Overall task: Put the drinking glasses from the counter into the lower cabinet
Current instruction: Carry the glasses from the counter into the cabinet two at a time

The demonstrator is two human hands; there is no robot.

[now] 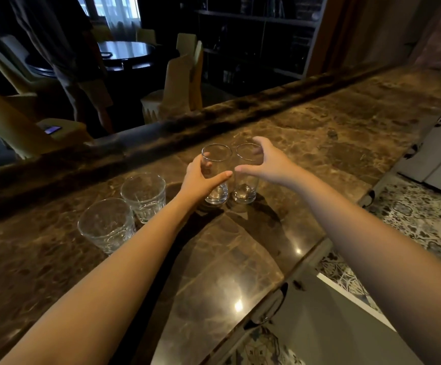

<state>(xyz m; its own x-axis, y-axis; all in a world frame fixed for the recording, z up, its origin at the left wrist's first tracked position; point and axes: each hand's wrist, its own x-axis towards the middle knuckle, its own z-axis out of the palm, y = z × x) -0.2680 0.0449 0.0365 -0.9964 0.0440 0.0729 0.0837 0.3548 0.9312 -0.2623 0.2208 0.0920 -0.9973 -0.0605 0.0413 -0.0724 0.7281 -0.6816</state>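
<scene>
Four glasses stand on the worktop [319, 143]: two tall glasses side by side at centre, the left tall glass [216, 175] just beside the right tall glass [246, 175]. Two tumblers stand to their left, the far tumbler [144, 197] behind and right of the near tumbler [106, 225]. Cabinet doors [319, 325] lie below the worktop's right edge; chairs [177, 83] and a table [124, 52] stand beyond its far edge.

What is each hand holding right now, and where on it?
Left hand wraps the left tall glass around its middle. Right hand is closing on the right tall glass near its rim.
</scene>
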